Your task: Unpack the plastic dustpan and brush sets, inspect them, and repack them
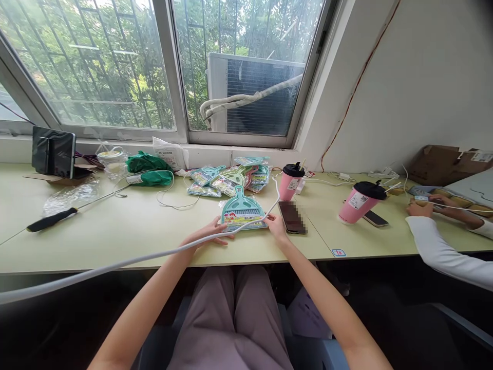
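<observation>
A mint-green mini dustpan and brush set (242, 211) in clear wrap, with a printed label, lies in front of me near the table's front edge. My left hand (210, 234) has its lower left edge between thumb and fingers. At the lower right edge, my right hand (275, 225) pinches the wrap. A white cable (154, 257) runs through the foreground and passes in front of the set. Behind the set lies a pile of similar wrapped dustpan sets (231, 177), some green, some with pink. A phone (292, 217) lies just right of my right hand.
Pink cups (289, 185) with black lids stand on the right. A screwdriver (52, 220), crumpled plastic wrap (71, 198), a green bag (150, 169) and a tablet (54, 151) are on the left. At far right, another person's hands (421, 206) are over a box.
</observation>
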Demonstrator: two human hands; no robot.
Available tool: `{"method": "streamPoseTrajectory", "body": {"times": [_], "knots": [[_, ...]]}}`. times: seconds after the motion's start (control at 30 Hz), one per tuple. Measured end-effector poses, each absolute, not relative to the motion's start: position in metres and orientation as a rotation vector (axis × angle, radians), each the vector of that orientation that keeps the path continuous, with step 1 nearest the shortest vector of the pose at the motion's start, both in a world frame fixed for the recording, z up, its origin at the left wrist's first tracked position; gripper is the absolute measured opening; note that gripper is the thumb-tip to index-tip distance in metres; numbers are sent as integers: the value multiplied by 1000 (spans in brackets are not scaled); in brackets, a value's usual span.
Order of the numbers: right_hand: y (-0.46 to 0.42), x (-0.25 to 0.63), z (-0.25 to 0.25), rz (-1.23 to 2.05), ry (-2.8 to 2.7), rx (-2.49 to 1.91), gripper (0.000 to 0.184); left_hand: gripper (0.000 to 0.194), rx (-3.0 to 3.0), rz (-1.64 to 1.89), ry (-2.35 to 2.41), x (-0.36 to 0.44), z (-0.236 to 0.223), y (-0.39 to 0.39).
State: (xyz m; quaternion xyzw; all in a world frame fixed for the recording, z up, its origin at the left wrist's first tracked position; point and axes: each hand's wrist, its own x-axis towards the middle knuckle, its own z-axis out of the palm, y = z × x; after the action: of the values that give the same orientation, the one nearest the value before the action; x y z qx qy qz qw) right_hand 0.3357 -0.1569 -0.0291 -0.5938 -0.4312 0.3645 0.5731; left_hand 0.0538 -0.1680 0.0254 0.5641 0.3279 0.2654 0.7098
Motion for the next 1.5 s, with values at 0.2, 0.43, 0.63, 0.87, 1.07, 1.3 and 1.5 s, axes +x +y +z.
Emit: {"method": "streamPoseTrajectory", "body": {"times": [0.2, 0.43, 0.63, 0.87, 1.07, 1.3, 1.5], "knots": [[-158, 336, -29, 832, -1046, -1428, 48, 103, 1249, 785, 959, 67, 27, -181], [-159, 335, -28, 821, -1030, -1404, 45, 130, 1371, 835, 1025, 80, 14, -178], [-161, 335, -25, 834, -1046, -1402, 45, 85, 1173, 1004, 1124, 84, 8, -168], [-162, 334, -23, 871, -1015, -1392, 46, 34, 1085, 1053, 1094, 81, 0, -158], [-168, 332, -17, 884, -1050, -1379, 51, 29, 1050, 1046, 1156, 84, 5, -156], [-165, 335, -21, 875, -1053, -1345, 45, 25, 1025, 945, 1007, 76, 3, -152], [-165, 337, -22, 969, -978, -1284, 46, 37, 1038, 938, 964, 70, -1, -151]]}}
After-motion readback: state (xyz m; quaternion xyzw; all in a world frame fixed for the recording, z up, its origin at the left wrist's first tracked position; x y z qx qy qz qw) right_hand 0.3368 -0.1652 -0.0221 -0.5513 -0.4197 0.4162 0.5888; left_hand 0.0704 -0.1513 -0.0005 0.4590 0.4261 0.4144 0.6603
